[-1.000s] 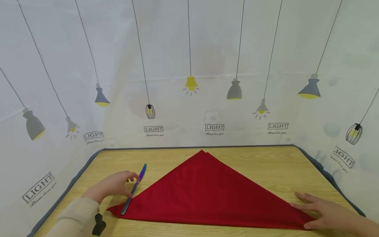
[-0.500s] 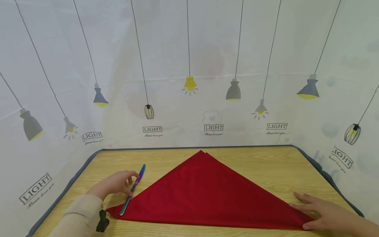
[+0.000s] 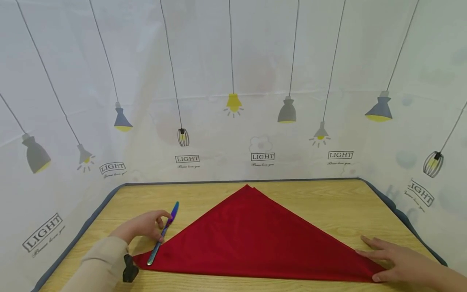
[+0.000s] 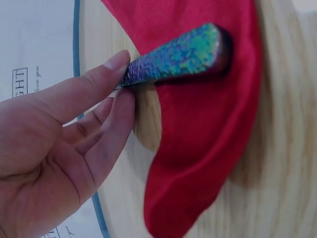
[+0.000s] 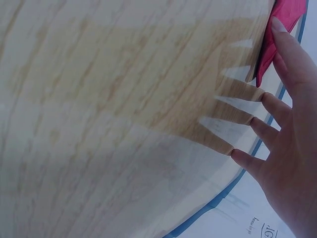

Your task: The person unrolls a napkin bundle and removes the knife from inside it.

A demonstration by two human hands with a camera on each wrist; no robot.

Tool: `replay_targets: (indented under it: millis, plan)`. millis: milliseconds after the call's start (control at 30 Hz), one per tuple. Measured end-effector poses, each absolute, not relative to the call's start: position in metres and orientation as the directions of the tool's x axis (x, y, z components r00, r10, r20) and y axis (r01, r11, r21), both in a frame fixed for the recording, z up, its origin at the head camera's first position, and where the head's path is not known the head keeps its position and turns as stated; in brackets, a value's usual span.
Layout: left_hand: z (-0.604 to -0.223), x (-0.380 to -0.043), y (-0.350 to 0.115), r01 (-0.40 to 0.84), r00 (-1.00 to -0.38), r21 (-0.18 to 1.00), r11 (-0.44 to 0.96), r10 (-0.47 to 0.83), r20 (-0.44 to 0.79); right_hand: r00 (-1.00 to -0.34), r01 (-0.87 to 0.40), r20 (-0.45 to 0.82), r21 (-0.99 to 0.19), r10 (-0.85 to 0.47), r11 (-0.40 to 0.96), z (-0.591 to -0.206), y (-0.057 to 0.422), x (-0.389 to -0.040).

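Observation:
A red cloth napkin (image 3: 248,239), folded into a triangle, lies on the wooden table with its peak pointing away from me. My left hand (image 3: 147,227) pinches an iridescent blue-purple table knife (image 3: 162,239) between thumb and fingers at about its middle. The knife's textured handle (image 4: 183,54) lies over the napkin's left corner in the left wrist view, and its blade points to the far side. My right hand (image 3: 397,259) rests with fingers spread at the napkin's right corner. In the right wrist view the thumb touches the red cloth (image 5: 282,29), and the other fingertips meet the tabletop.
The light wood table (image 3: 310,198) has a dark blue edge (image 3: 204,182). White walls (image 3: 262,61) printed with hanging lamps stand around its back and sides. A black device (image 3: 129,269) sits at my left wrist, beside the napkin's left tip.
The left forearm has shifted slightly to the right, bringing the black wrist device close to the napkin's left tip. The knife, napkin and right hand stay practically still.

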State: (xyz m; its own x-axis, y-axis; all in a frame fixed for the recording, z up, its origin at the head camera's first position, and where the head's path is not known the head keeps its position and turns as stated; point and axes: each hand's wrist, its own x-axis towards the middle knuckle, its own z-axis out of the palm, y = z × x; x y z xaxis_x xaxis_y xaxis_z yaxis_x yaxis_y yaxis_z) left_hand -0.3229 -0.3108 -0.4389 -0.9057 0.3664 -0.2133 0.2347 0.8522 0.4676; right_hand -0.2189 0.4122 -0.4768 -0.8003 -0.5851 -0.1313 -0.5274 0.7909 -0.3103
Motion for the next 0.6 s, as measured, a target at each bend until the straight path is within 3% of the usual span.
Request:
replay_targets:
  millis: [433, 600]
  plan:
    - [-0.4402, -0.3200, -0.3074, 0.145, -0.910, 0.536, 0.832, 0.325, -0.257, -0.782, -0.566, -0.095, -0.307, -0.616, 0.765, -0.4781, 0.4125, -0.2204]
    - [-0.4396, -0.3192, -0.3044, 0.169, -0.903, 0.547, 0.820, 0.351, -0.247, -0.784, -0.562, -0.094, -0.315, -0.614, 0.765, -0.4770, 0.4126, -0.2201]
